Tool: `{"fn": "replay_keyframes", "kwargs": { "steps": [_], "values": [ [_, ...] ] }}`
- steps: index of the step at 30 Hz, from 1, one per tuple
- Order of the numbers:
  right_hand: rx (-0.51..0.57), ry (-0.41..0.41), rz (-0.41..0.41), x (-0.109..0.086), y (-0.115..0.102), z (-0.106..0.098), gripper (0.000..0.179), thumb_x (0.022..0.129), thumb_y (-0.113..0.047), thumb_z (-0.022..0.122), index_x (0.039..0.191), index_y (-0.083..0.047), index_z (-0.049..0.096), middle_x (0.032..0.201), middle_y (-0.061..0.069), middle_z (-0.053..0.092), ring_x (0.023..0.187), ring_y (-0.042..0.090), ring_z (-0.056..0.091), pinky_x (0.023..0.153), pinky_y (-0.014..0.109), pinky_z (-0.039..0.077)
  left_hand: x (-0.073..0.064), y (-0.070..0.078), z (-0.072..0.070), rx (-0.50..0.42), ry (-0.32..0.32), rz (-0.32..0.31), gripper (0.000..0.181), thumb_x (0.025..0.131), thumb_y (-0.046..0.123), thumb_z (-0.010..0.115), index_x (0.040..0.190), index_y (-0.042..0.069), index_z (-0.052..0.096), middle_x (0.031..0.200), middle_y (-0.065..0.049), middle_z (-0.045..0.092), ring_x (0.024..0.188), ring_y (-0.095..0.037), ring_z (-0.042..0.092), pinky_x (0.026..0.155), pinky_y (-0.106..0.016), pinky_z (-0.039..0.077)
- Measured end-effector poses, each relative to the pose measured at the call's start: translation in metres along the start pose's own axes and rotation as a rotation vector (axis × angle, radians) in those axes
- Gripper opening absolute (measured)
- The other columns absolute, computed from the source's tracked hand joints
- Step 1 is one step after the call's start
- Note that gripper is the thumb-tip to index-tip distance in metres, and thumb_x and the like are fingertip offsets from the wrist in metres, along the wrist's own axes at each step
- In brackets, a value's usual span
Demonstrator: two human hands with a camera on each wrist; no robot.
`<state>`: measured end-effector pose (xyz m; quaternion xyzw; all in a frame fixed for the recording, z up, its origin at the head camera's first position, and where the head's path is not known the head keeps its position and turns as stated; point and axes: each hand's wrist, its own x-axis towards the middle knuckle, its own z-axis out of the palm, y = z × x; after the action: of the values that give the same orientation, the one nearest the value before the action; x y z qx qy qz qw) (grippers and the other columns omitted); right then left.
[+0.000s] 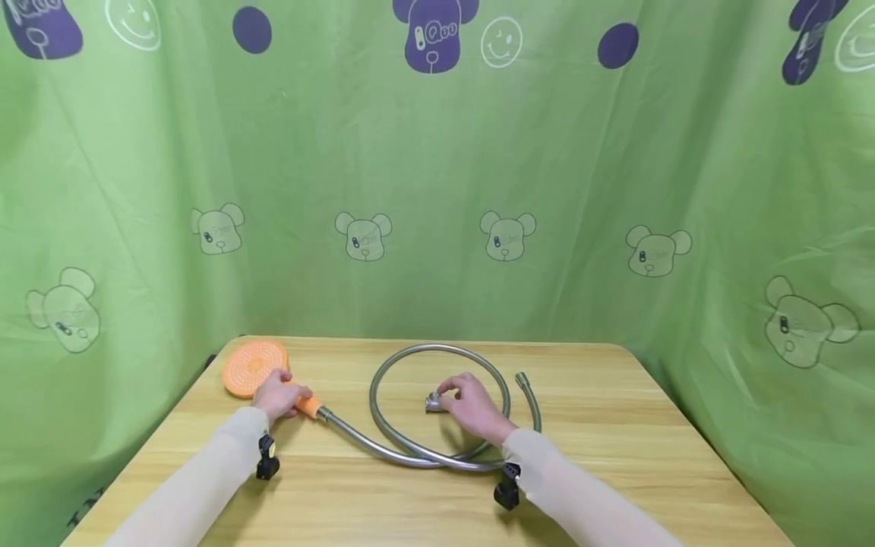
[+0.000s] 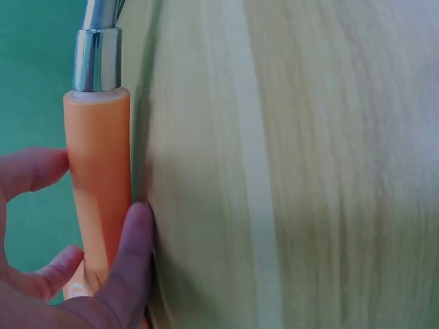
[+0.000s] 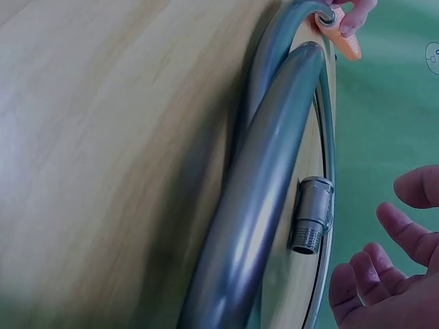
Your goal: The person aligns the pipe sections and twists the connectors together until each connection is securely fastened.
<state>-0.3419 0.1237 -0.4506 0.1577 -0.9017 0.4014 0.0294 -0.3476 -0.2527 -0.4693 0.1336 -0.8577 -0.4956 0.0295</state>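
Near table edge (image 1: 179,419), left fingers (image 2: 136,240) around showerhead (image 1: 251,366), right fingers (image 3: 406,230) apart over hose loop (image 1: 374,399)

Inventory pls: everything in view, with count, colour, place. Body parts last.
Light wood-grain table: 1, light brown, foreground
Green printed backdrop: piece count unclear, green with purple and outlined figures, behind the table and at both sides
Round orange shower head with handle: 1, orange, far left of the table
Flexible shiny metal hose: 1, silver-grey, looped mid-table, joined to the handle's end
Short threaded metal fitting: 1, silver-grey, inside the hose loop
Small black wrist devices: 2, black, one per wrist
Pale long sleeves: 2, off-white, on both forearms
Left hand: 1, bare, gripping the handle
Right hand: 1, bare, beside the fitting
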Motion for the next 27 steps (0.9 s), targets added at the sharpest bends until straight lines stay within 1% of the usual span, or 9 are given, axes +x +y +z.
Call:
{"fn": "replay_keyframes", "kwargs": {
  "steps": [3, 5, 7, 9, 12, 16, 21, 25, 27],
  "values": [
    [-0.01, -0.005, -0.004, -0.001, 0.003, -0.001, 0.023, 0.092, -0.016, 0.067, 0.114, -0.007, 0.069, 0.118, 0.014, 0.058, 0.097, 0.023, 0.053, 0.083, 0.037, 0.048, -0.003, 0.002, -0.001, 0.075, 0.001, 0.013, 0.061, 0.081, 0.02, 0.074, 0.128, -0.003, 0.043, 0.11, -0.027, 0.056, 0.063, -0.019, 0.062, 0.06, -0.028, 0.057],
    [-0.013, -0.005, -0.011, -0.002, 0.005, -0.001, 0.025, 0.092, -0.015, 0.067, 0.115, -0.006, 0.069, 0.119, 0.015, 0.058, 0.098, 0.023, 0.053, 0.084, 0.038, 0.049, -0.005, 0.004, -0.002, 0.152, 0.013, 0.026, 0.06, 0.081, 0.023, 0.074, 0.126, -0.003, 0.046, 0.103, -0.024, 0.06, 0.066, -0.022, 0.062, 0.064, -0.029, 0.053],
    [-0.015, -0.002, -0.018, -0.002, 0.008, -0.003, 0.027, 0.091, -0.014, 0.067, 0.116, -0.006, 0.068, 0.119, 0.014, 0.058, 0.1, 0.024, 0.054, 0.085, 0.04, 0.049, -0.005, 0.006, -0.003, 0.246, 0.036, 0.052, 0.056, 0.08, 0.027, 0.073, 0.122, -0.002, 0.05, 0.099, -0.021, 0.063, 0.076, -0.028, 0.063, 0.071, -0.034, 0.05],
    [-0.022, 0.005, -0.017, -0.002, 0.011, -0.005, 0.028, 0.092, -0.015, 0.066, 0.118, -0.006, 0.068, 0.119, 0.012, 0.058, 0.102, 0.024, 0.055, 0.087, 0.041, 0.05, -0.005, 0.009, -0.004, 0.331, 0.067, 0.082, 0.054, 0.078, 0.029, 0.072, 0.118, -0.003, 0.054, 0.1, -0.022, 0.065, 0.089, -0.035, 0.061, 0.078, -0.04, 0.047],
    [-0.032, 0.019, -0.019, -0.002, 0.016, -0.01, 0.029, 0.092, -0.015, 0.066, 0.12, -0.006, 0.068, 0.12, 0.012, 0.059, 0.105, 0.026, 0.057, 0.09, 0.045, 0.051, -0.005, 0.017, -0.004, 0.418, 0.105, 0.122, 0.052, 0.08, 0.031, 0.068, 0.118, -0.004, 0.059, 0.112, -0.027, 0.064, 0.105, -0.042, 0.056, 0.088, -0.051, 0.046],
    [-0.043, 0.041, -0.02, -0.002, 0.021, -0.016, 0.029, 0.092, -0.013, 0.065, 0.12, -0.006, 0.068, 0.12, 0.012, 0.06, 0.105, 0.028, 0.058, 0.092, 0.048, 0.051, -0.008, 0.03, -0.002, 0.454, 0.11, 0.141, 0.052, 0.088, 0.035, 0.064, 0.126, 0.0, 0.06, 0.123, -0.029, 0.061, 0.112, -0.044, 0.058, 0.09, -0.056, 0.048],
    [-0.067, 0.061, -0.017, 0.0, 0.026, -0.021, 0.03, 0.092, -0.012, 0.065, 0.121, -0.006, 0.068, 0.122, 0.014, 0.061, 0.108, 0.032, 0.059, 0.092, 0.048, 0.052, -0.014, 0.045, 0.009, 0.453, 0.093, 0.179, 0.048, 0.089, 0.034, 0.066, 0.128, 0.007, 0.062, 0.125, -0.024, 0.065, 0.106, -0.041, 0.063, 0.083, -0.052, 0.052],
    [-0.086, 0.057, -0.012, 0.0, 0.031, -0.026, 0.033, 0.093, -0.012, 0.064, 0.124, -0.004, 0.066, 0.127, 0.017, 0.06, 0.113, 0.036, 0.059, 0.096, 0.05, 0.051, -0.019, 0.058, 0.023, 0.451, 0.056, 0.219, 0.048, 0.089, 0.033, 0.066, 0.131, 0.011, 0.061, 0.115, -0.019, 0.07, 0.09, -0.034, 0.066, 0.074, -0.045, 0.053],
    [-0.091, 0.06, -0.012, 0.0, 0.033, -0.03, 0.033, 0.093, -0.013, 0.065, 0.125, -0.004, 0.066, 0.128, 0.018, 0.06, 0.114, 0.037, 0.059, 0.097, 0.051, 0.051, -0.022, 0.066, 0.031, 0.436, 0.032, 0.24, 0.049, 0.089, 0.032, 0.067, 0.133, 0.011, 0.061, 0.11, -0.015, 0.071, 0.085, -0.03, 0.066, 0.073, -0.042, 0.053]
  ]
}}
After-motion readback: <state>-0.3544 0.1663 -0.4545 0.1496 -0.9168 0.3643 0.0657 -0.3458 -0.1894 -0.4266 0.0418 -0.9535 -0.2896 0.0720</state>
